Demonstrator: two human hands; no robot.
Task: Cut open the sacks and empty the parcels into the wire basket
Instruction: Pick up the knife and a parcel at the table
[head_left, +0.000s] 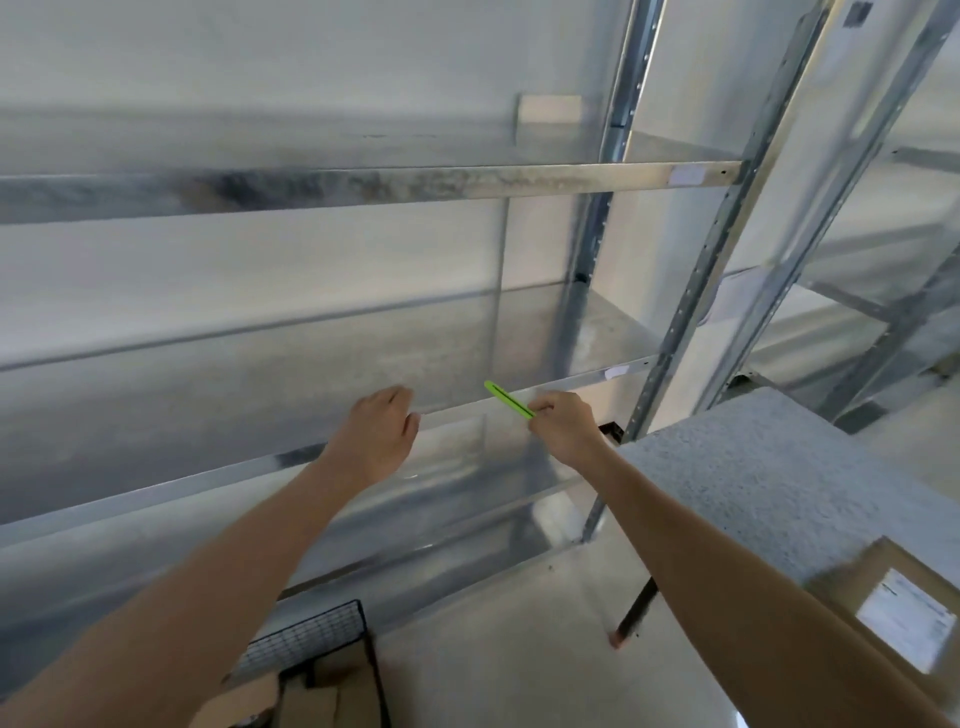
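Both arms reach out toward a metal shelf rack. My right hand (563, 426) pinches a bright green cutter (508, 399), whose tip points up and left over the shelf edge. My left hand (382, 428) hovers beside it, fingers relaxed and holding nothing, close to the shelf's front lip. At the bottom left stands the black wire basket (311, 636), with brown cardboard parcels (306, 701) inside. No sack is in view. The picture is blurred by motion.
The galvanised shelf rack (467, 182) fills the view ahead, its uprights at the right. A grey speckled table top (753, 483) lies at the right, with a labelled cardboard box (904, 618) on its near end. A pale smooth floor lies below.
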